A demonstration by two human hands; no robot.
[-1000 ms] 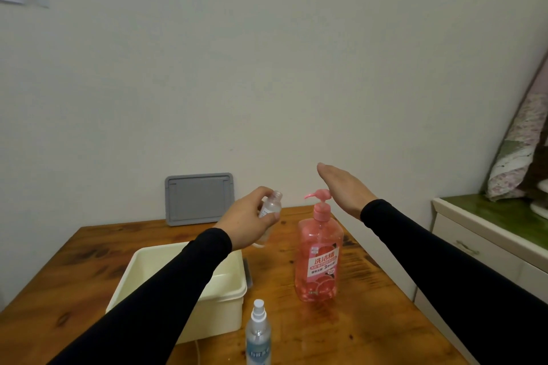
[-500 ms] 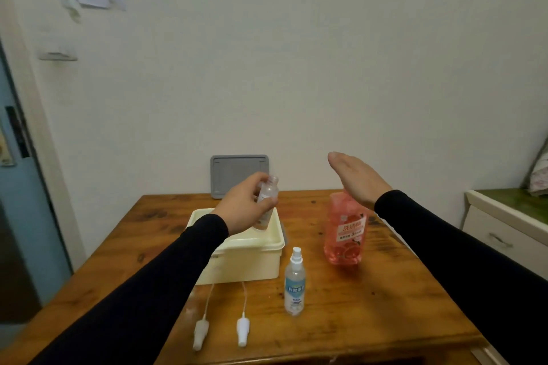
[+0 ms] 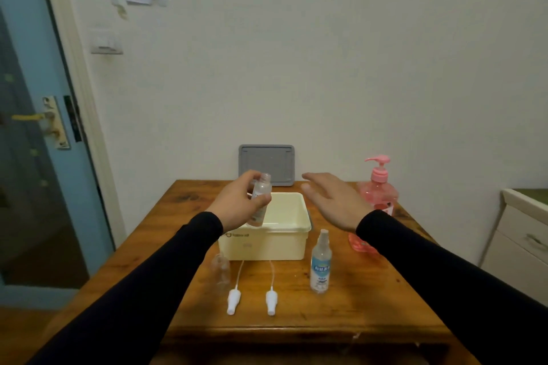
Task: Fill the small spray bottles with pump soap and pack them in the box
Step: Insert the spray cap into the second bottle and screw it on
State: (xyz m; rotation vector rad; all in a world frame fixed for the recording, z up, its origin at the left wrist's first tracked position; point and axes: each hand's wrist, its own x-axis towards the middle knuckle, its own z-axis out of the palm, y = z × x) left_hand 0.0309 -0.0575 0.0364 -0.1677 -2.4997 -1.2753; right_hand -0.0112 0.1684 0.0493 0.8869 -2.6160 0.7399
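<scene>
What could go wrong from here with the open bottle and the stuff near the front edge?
1. The small bottle in the left hand has no cap and tilts over the box; any soap inside could dribble out.
2. The two loose spray heads lie near the table front edge; a sleeve could sweep them off.
3. The right hand hovers open between the pump bottle and the capped spray bottle; a reach could tip either.

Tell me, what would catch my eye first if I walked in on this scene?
Probably the two black-sleeved arms over the wooden table: the left hand grips a small uncapped clear bottle above the open cream box, while the right hand hovers open beside it. Next, the pink pump soap bottle at the table's far right, and two white spray tops lying in front of the box.
</scene>
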